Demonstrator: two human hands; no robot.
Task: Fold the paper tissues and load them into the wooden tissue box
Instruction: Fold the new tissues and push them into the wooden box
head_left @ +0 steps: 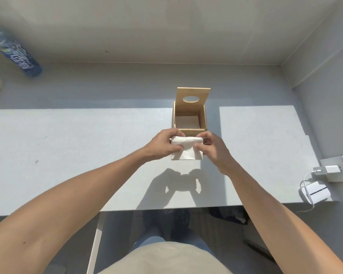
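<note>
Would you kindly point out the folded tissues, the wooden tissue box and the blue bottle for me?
folded tissues [186,153], head view, on the white front face below the thumbs.
wooden tissue box [203,117], head view, on its right wall.
blue bottle [18,56], head view, on the printed label.

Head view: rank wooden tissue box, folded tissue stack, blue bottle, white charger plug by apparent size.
Largest to smallest as they look:
1. wooden tissue box, lid raised
2. blue bottle, close to the box, and wide-angle stretch at the edge makes this unsure
3. folded tissue stack, partly covered by both hands
4. white charger plug
</note>
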